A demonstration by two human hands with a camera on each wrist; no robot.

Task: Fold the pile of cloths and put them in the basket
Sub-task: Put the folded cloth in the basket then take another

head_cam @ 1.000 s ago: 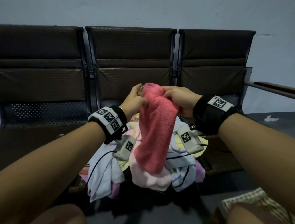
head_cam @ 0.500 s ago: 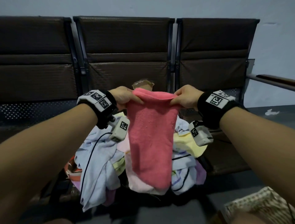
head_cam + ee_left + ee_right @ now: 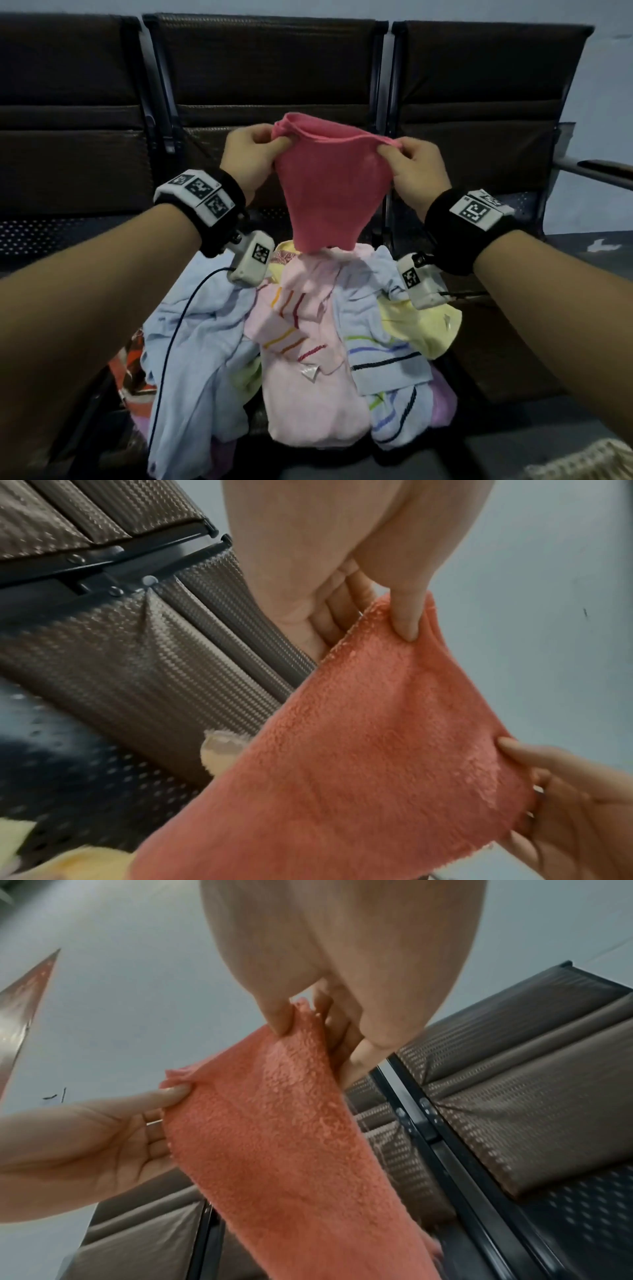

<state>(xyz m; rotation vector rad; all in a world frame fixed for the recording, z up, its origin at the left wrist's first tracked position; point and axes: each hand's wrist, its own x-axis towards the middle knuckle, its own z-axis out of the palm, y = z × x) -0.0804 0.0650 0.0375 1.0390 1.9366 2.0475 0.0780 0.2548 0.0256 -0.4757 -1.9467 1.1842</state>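
A pink terry cloth (image 3: 329,192) hangs in the air in front of the seat backs, stretched by its top edge between both hands. My left hand (image 3: 255,150) pinches the top left corner between thumb and fingers (image 3: 405,618). My right hand (image 3: 409,164) pinches the top right corner (image 3: 291,1020). The cloth (image 3: 359,764) narrows toward its lower end, which dangles just over the pile of cloths (image 3: 308,342) lying on the middle seat: light blue, pale pink, yellow and striped pieces. No basket can be made out for certain.
A row of three dark brown padded seats (image 3: 260,75) stands against a pale wall. An armrest (image 3: 603,171) juts out at the right. A woven, light-coloured object (image 3: 589,462) shows at the bottom right corner. A dark cable (image 3: 171,342) runs from the left wrist camera.
Both hands have lifted the pink cloth higher and drawn apart, so its top edge went from bunched to spread wide. The cloth's lower end now just reaches the pile.
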